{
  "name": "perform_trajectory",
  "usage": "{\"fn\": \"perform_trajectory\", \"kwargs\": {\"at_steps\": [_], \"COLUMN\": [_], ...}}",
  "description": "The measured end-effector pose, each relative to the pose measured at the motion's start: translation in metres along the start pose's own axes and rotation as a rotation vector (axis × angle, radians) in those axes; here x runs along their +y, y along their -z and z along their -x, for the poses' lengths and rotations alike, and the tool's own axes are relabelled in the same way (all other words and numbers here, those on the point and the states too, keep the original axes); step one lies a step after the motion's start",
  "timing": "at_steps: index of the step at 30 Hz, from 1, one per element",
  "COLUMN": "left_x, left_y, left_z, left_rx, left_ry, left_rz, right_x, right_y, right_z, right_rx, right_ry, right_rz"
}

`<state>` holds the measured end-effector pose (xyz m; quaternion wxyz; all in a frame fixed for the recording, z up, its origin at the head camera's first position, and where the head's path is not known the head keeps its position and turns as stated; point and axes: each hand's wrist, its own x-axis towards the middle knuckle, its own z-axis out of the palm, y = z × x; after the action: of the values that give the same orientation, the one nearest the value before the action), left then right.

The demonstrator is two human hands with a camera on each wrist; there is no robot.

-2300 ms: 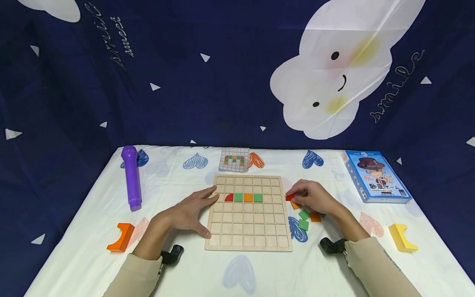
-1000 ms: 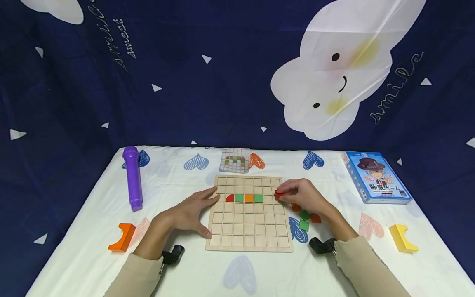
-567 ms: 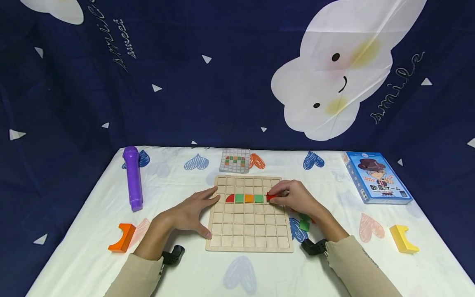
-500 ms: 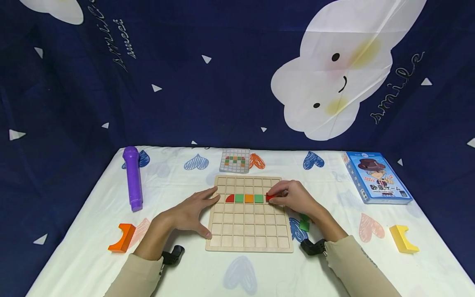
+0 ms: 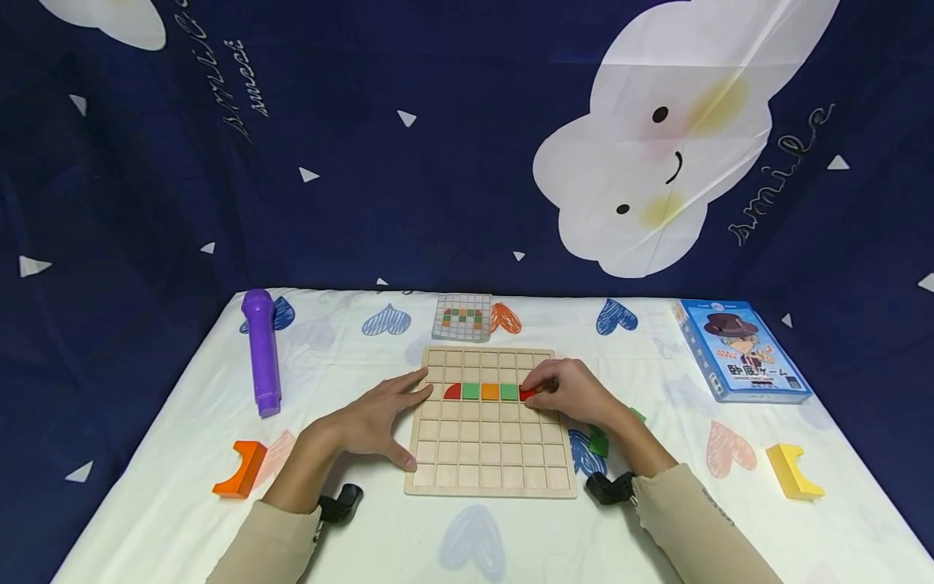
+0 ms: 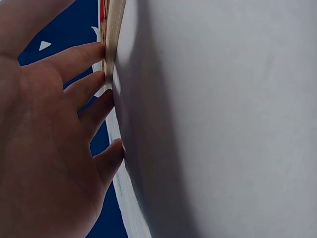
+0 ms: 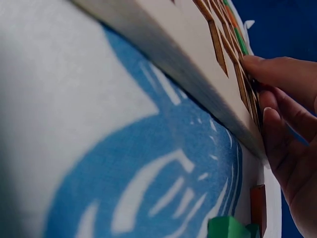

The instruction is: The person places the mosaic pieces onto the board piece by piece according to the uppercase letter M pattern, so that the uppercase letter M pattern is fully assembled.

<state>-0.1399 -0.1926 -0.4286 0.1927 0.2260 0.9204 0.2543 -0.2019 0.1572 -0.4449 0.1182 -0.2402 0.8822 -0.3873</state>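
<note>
A wooden grid board (image 5: 490,454) lies on the table in front of me. One row of it holds a red rounded tile (image 5: 453,392), a green tile (image 5: 471,392), an orange tile (image 5: 490,392) and another green tile (image 5: 508,392). My right hand (image 5: 572,389) pinches a red tile (image 5: 525,393) at the cell just right of that row's last green one; the fingers partly cover it. With fingers spread, my left hand (image 5: 372,415) rests against the board's left edge, its fingertips touching the side in the left wrist view.
Green tiles (image 5: 598,443) lie right of the board, partly under my right forearm. Behind the board is a small pattern card (image 5: 462,317). A purple microphone (image 5: 261,353) and orange block (image 5: 239,469) are left; a blue game box (image 5: 743,350) and yellow block (image 5: 794,471) are right.
My right hand has carried the red tile leftward from the loose pile onto the board, down to the cell beside the green tile. My left hand has stayed at the board's edge.
</note>
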Motion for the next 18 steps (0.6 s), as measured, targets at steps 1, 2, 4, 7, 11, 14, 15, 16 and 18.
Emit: {"fn": "perform_trajectory", "kwargs": {"at_steps": [1,2,4,7,11,14,15,16,18], "left_x": [0.0001,0.0002,0.0003,0.0002,0.0001,0.0002,0.0002,0.0003,0.0001], "left_y": [0.0000,0.0001,0.0003,0.0004,0.0004,0.0006,0.0006,0.0007,0.0006], "left_z": [0.0000,0.0000,-0.0001,-0.0002,0.0001,0.0007,0.0008,0.0009,0.0005], "left_rx": [-0.001,-0.002,-0.003,-0.003,-0.005,-0.005,-0.005,-0.005,-0.005], "left_ry": [-0.001,-0.001,-0.001,-0.001,0.000,-0.002,-0.003,-0.005,-0.010], "left_rz": [-0.001,-0.002,-0.002,-0.005,-0.006,0.001,0.005,0.007,0.008], "right_x": [0.0001,0.0002,0.0005,0.0005,0.0006,0.0013,0.0016,0.0020,0.0028], "right_y": [0.0000,0.0000,0.0002,0.0006,0.0008,0.0007,0.0006,0.0006,0.0007], "right_z": [-0.0001,-0.0002,-0.0006,-0.0016,-0.0030,-0.0031,-0.0030,-0.0027,-0.0021], "right_rx": [0.000,-0.001,-0.001,-0.005,-0.013,-0.014,-0.014,-0.012,-0.007], "right_ry": [0.000,0.001,0.002,0.004,0.015,0.019,0.021,0.021,0.024], "right_rz": [0.003,0.007,0.017,0.025,0.027,0.028,0.027,0.027,0.027]}}
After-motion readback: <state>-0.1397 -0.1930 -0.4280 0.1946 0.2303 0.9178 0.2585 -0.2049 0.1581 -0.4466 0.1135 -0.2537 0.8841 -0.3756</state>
